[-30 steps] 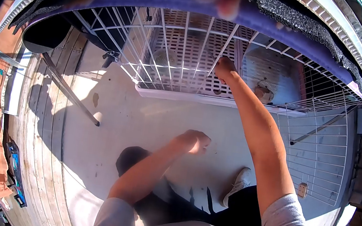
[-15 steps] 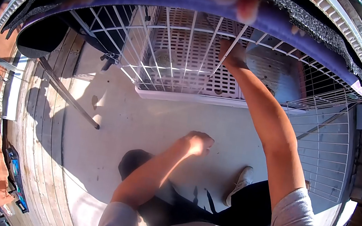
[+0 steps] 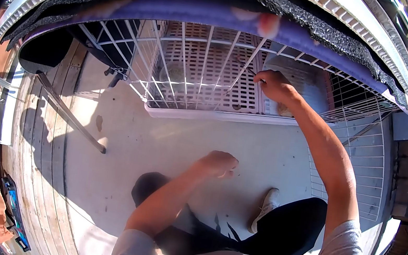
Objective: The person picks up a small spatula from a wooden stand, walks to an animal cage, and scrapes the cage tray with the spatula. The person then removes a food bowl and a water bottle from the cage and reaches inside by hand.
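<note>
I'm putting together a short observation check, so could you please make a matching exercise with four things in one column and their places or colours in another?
Things
1. Right hand
2. Left hand
3. Cloth edge
4. Shoe

Places or colours
A. Purple, running across the upper part of the view
B. Pale, beside a dark trouser leg
C. At the wire cage, near the right side of the slotted panel
D. Over the pale floor, clear of the cage

Right pairs: 1-C, 2-D, 3-A, 4-B
</note>
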